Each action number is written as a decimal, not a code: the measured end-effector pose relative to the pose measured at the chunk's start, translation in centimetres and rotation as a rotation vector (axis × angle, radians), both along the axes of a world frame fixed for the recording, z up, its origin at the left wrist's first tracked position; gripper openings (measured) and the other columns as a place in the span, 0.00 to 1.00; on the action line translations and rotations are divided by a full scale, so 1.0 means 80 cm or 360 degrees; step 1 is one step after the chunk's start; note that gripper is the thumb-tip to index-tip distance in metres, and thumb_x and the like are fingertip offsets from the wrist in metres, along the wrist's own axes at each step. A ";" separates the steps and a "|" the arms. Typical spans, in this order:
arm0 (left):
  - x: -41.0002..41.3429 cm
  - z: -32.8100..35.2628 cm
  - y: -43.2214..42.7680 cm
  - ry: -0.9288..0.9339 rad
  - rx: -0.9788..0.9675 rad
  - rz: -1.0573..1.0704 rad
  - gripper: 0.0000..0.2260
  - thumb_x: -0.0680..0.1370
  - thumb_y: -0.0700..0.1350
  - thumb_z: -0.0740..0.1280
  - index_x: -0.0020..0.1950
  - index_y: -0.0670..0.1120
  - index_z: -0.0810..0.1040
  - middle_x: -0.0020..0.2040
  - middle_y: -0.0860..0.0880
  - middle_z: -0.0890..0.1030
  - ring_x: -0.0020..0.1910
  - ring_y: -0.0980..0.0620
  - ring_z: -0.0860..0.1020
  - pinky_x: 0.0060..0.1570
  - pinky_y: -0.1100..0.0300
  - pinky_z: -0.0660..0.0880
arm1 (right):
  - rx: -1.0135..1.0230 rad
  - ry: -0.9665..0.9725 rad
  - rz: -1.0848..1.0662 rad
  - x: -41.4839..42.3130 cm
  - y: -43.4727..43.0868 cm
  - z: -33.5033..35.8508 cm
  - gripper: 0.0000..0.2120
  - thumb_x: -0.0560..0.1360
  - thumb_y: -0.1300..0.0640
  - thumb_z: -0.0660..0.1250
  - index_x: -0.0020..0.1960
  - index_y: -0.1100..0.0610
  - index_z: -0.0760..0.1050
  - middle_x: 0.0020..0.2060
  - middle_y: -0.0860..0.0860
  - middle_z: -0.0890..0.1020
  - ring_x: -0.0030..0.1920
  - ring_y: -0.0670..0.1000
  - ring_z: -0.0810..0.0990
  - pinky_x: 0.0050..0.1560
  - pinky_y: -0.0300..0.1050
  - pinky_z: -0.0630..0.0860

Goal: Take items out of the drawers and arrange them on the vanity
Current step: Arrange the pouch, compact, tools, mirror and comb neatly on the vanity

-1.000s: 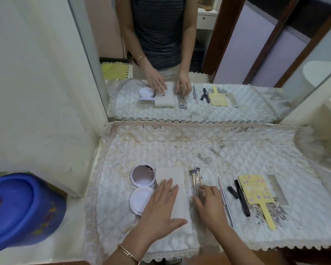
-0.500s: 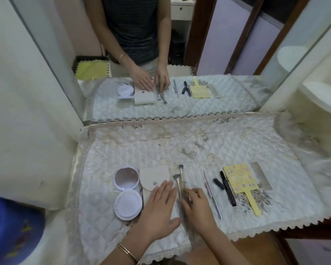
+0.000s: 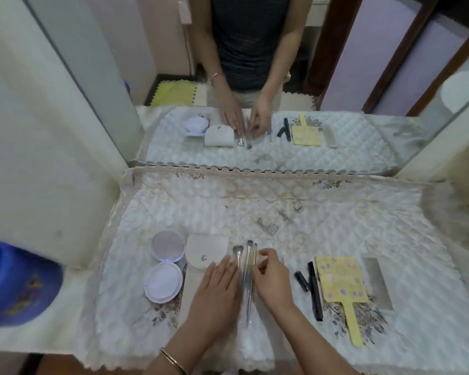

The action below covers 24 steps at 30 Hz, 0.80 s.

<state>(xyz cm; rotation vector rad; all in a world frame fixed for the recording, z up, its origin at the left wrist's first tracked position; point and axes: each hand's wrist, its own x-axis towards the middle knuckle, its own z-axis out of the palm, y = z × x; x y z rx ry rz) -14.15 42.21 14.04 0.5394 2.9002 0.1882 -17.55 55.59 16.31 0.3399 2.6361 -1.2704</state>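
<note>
Fingers of the right hand [image 3: 274,280] are curling in more tightly against the brushes [image 3: 247,255] than half a second ago, and the hand is sitting a little further up their handles. The left hand [image 3: 217,288] is staying flat, palm down, with its fingers straight. It is pressing on the lower part of the white pouch [image 3: 206,251], and its fingertips are lying just beside the brush handles.

The right hand's thumb and fingertips are pinching the handles from the right side. The brushes are lying together between the two hands, near the middle of the bench's near edge, with their heads pointing toward the far edge. The pouch's rounded flap with its snap is showing just left of the brush heads.

An open compact [image 3: 164,266] is lying left of the pouch, toward the left edge of the bench [image 3: 73,288], its mirrored lid nearer the far edge. To the right of the hands, a black pencil [image 3: 316,290] and a short black cap [image 3: 302,280] are lying side by side. A yellow hand mirror [image 3: 340,282] and a metal comb [image 3: 378,282] are lying further toward the right edge.

A quilted cover [image 3: 282,212] is lying under everything, and a wall mirror [image 3: 336,77] is standing along the far edge. A blue tub [image 3: 16,282] is sitting beyond the left edge.
</note>
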 end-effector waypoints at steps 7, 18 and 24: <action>0.019 0.000 0.007 0.0120 -0.0052 0.0108 0.20 0.71 0.50 0.58 0.59 0.48 0.78 0.61 0.50 0.80 0.67 0.49 0.64 0.69 0.55 0.47 | 0.0047 -0.0219 0.0111 -0.020 -0.012 0.000 0.12 0.73 0.58 0.62 0.54 0.59 0.65 0.45 0.59 0.81 0.45 0.59 0.80 0.39 0.46 0.73; 0.021 -0.010 0.002 0.0096 -0.0001 0.0117 0.21 0.70 0.52 0.57 0.57 0.48 0.79 0.58 0.52 0.81 0.66 0.50 0.64 0.69 0.57 0.46 | -0.0191 -0.0280 0.0114 -0.012 -0.004 -0.002 0.12 0.71 0.64 0.65 0.50 0.57 0.64 0.31 0.47 0.73 0.32 0.45 0.73 0.29 0.32 0.70; 0.022 -0.017 0.003 0.0192 0.0034 0.0137 0.20 0.71 0.51 0.58 0.58 0.45 0.78 0.56 0.49 0.81 0.66 0.48 0.64 0.70 0.57 0.46 | -0.0151 -0.0152 0.0041 -0.009 0.005 -0.001 0.13 0.72 0.63 0.66 0.55 0.58 0.69 0.29 0.44 0.72 0.31 0.39 0.71 0.31 0.31 0.68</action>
